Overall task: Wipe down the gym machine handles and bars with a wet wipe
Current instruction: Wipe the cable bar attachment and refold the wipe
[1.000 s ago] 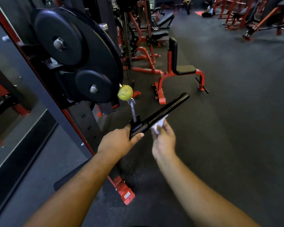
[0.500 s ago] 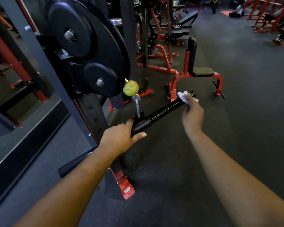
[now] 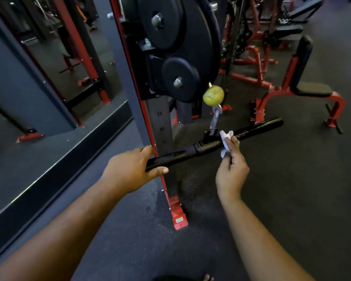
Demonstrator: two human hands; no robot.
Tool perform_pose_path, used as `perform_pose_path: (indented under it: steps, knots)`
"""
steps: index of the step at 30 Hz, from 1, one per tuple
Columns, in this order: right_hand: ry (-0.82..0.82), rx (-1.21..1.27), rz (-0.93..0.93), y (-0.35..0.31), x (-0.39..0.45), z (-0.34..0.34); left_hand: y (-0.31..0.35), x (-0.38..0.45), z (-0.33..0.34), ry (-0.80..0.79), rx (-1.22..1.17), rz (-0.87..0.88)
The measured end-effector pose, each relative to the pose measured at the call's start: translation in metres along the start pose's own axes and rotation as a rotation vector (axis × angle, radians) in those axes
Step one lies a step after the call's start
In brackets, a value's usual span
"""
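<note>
Mid-wipe: the left hand grips the bar's near end, the right hand pinches the wipe against its middle, and the far half probably remains.

A dark speckled rubber floor spread through the dim gym. A red-framed bench with black pads stood right; a large wall mirror lined the left.

The left hand hides the bar's near end. The wipe is partly hidden behind the right hand's fingers. Background benches blur.
</note>
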State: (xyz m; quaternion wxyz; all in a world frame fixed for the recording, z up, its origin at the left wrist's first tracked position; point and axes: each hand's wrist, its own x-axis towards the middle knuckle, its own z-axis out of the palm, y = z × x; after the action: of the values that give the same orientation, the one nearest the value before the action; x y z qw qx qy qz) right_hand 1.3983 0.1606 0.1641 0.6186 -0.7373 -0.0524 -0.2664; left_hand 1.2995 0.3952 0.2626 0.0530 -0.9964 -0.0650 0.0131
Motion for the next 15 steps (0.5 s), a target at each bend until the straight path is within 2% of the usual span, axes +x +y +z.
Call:
perform_pose_path:
  steps: [4,7,11,15]
  knots:
    - [0.036,0.022,-0.005,-0.02,-0.04,0.009,-0.026,-0.023,0.002,-0.073,-0.02,0.02]
    - [-0.013,-0.016,-0.08,-0.031,-0.07,0.018,-0.043,-0.038,0.011,-0.057,-0.06,0.052]
    - [-0.226,-0.103,-0.218,-0.05,-0.103,0.036,-0.056,-0.057,0.023,0.026,-0.155,0.091]
    - [-0.474,-0.276,-0.446,-0.071,-0.131,0.05,-0.057,-0.072,0.036,0.067,-0.251,0.11]
